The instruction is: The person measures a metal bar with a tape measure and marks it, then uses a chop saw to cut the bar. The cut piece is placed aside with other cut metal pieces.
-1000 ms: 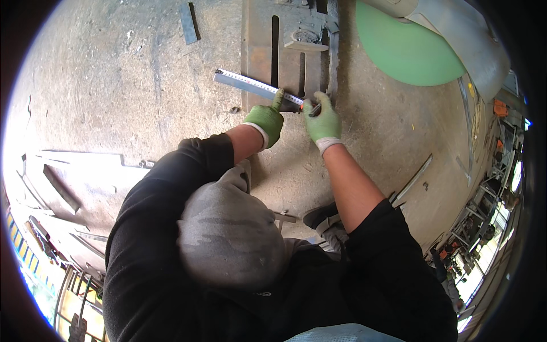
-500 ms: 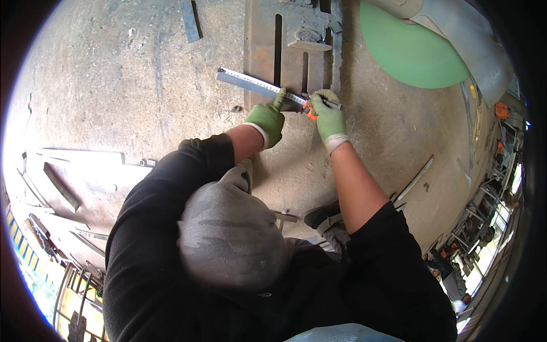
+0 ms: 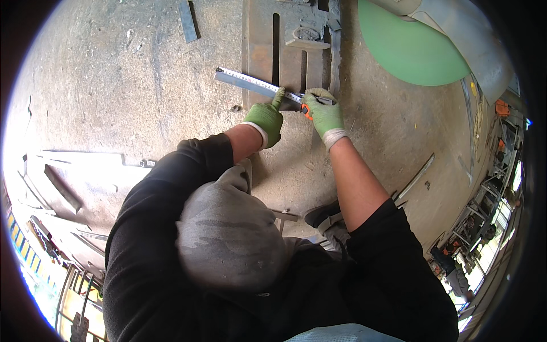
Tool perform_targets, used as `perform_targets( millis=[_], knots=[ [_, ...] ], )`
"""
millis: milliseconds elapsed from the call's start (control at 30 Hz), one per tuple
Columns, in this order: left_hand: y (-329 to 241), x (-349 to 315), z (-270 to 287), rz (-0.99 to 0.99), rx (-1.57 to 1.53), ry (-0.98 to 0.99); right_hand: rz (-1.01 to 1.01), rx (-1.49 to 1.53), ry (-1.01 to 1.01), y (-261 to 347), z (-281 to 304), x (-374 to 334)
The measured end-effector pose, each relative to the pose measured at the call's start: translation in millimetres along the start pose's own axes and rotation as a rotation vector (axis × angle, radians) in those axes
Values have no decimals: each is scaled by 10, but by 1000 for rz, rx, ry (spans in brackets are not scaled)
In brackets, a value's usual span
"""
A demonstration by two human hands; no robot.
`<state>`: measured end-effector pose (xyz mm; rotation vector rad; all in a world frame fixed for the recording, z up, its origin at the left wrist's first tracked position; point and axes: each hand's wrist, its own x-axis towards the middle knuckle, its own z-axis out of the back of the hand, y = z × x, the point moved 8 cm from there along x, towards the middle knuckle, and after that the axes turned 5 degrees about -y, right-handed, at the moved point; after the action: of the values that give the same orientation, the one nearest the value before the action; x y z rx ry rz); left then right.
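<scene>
Both my hands wear green gloves with pale cuffs. A white tape measure blade [image 3: 248,78] lies along a narrow grey metal strip [image 3: 239,83], which crosses a slotted steel plate [image 3: 261,51]. With its index finger stretched out, my left hand [image 3: 265,121] pins the blade against the strip; its other fingers are curled. At the strip's right end, my right hand [image 3: 326,114] is closed around the orange tape measure case [image 3: 306,110], partly hidden by the glove. A thin dark pen-like stick [image 3: 326,101] also sits in that hand; its tip is too small to make out.
A bracket-like piece [image 3: 307,43] stands on the plate. A flat bar [image 3: 188,21] lies on the floor at far left, and a green rounded sheet [image 3: 410,48] at far right. Metal strips [image 3: 62,187] lie at left. A shoe [image 3: 322,214] rests near my right arm.
My right hand has shifted slightly left and turned a little, bringing the pen-like stick closer to the blade; less of the orange case shows. My left hand stays on the blade.
</scene>
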<state>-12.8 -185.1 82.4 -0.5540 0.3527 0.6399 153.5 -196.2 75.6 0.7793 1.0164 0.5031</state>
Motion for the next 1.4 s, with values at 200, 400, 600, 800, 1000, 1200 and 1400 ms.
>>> perform_targets(
  millis=[200,400,600,800,1000,1200,1400],
  knots=[
    [24,21,-50,19,-35,21,-14,-2,10,31,-15,-9],
    [28,20,-53,18,-41,21,-6,-52,3,31,-28,-7],
    [23,8,-29,17,-34,20,-38,0,2,-7,-33,-9],
    [19,12,-29,25,-32,57,-27,6,1,-8,-40,10],
    [13,-3,16,8,-7,64,-1,-13,-63,3,-25,-46],
    [16,-9,26,-1,-9,70,-47,79,-48,-18,-40,-70],
    [34,6,-22,11,-37,60,-52,57,-39,0,-32,-54]
  ],
)
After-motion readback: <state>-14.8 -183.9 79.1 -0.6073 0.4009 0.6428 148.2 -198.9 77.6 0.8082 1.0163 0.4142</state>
